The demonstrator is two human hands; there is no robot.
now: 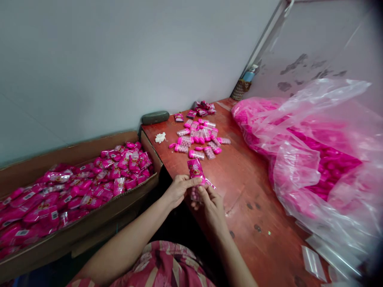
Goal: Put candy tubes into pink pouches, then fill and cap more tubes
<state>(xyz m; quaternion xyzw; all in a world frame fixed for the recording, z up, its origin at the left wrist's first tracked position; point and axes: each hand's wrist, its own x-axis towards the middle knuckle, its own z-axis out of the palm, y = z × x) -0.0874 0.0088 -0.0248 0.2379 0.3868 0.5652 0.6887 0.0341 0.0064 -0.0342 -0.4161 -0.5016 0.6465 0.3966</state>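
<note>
Over the near edge of the table, my two hands meet around a pink printed packet (196, 167) that stands upright. My left hand (179, 189) is closed on its left side, the thumb lying across the front. My right hand (212, 202) pinches lower down, at a clear candy tube (195, 195) filled with pink balls. Whether the tube is inside the packet or just against it, I cannot tell. Just beyond the hands lies a loose group of candy tubes (196, 154) with bright pink caps.
At left stands a cardboard box (119, 203) full of pink packets (101, 191). A big plastic bag (287, 175) of pink pieces covers the table's right side. At the back are several flat packets (205, 108), a dark green case (155, 117) and a bottle (250, 74). Clear sleeves (313, 263) lie front right.
</note>
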